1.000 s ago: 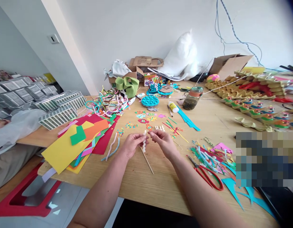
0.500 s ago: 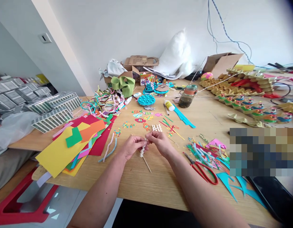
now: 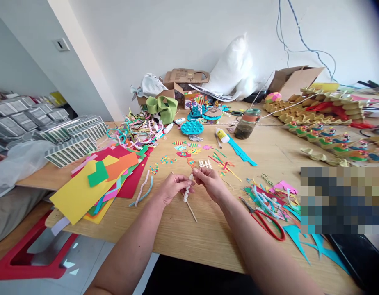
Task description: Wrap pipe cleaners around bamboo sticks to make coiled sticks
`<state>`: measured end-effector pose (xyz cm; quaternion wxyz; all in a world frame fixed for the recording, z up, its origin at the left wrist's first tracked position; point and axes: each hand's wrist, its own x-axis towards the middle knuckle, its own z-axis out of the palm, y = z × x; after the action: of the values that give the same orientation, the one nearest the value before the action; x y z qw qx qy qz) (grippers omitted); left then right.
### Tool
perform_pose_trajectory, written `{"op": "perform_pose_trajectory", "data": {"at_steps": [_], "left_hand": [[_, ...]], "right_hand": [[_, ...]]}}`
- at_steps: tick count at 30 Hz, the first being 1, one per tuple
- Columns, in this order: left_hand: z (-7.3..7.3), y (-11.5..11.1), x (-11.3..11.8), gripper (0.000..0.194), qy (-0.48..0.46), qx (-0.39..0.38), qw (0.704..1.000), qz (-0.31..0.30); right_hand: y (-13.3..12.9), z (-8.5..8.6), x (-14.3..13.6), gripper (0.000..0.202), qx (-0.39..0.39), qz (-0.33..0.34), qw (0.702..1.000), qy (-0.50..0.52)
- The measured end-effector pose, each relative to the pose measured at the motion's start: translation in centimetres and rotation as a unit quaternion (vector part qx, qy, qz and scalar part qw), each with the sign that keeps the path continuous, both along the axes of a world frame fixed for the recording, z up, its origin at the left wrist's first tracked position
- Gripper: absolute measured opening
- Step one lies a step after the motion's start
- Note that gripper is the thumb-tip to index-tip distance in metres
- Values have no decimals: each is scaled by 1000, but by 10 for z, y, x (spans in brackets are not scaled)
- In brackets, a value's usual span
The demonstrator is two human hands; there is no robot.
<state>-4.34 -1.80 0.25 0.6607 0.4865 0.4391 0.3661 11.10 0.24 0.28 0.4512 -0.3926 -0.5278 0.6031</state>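
Observation:
A thin wooden stick (image 3: 192, 212) slants over the table, and my left hand (image 3: 173, 187) is closed around its upper part. A white fuzzy strip (image 3: 186, 194), perhaps pipe cleaner, spirals around the stick below my fingers. My right hand (image 3: 210, 181) pinches the upper end of this strip, close beside my left fingertips. Just beyond my hands lie several short white coiled pieces (image 3: 205, 164) in a row. Colourful paper fish (image 3: 183, 154) are laid out farther back. Pink and blue wavy strips (image 3: 142, 189) rest left of my left hand.
Coloured paper sheets (image 3: 75, 196) are piled at the left. Red-handled scissors (image 3: 271, 225) lie right of my right forearm, near paper scraps (image 3: 266, 200). A glue bottle (image 3: 222, 135) and a glass jar (image 3: 246, 127) are farther back. Egg trays (image 3: 300, 110) fill the back right.
My right hand has drawn slightly up and away from my left with the strip's end, so more white shows between them. The whole view has shifted a little.

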Motion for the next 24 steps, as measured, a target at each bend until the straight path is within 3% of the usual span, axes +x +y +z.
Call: {"op": "perform_pose_trajectory", "data": {"at_steps": [13,15,18,21,24], "left_hand": [[3,-2,2,31,-2,-7,1000,-13],[1,0,1,31,-25,-13,999,21],[-1,5,-2,32,-79,-24,990,118],[-2,10,-5,34,-121,-18,969,214],[-2,13,-7,35,-135,9,956,260]], "right_hand": [[-1,-3,-3,43,21,-1,998,-58],[-1,-2,-3,43,20,-18,999,-47],[0,-1,-4,43,49,-39,995,-80],[-2,-4,-5,38,97,-19,983,-154],[-6,-8,-9,32,121,-6,969,-213]]}}
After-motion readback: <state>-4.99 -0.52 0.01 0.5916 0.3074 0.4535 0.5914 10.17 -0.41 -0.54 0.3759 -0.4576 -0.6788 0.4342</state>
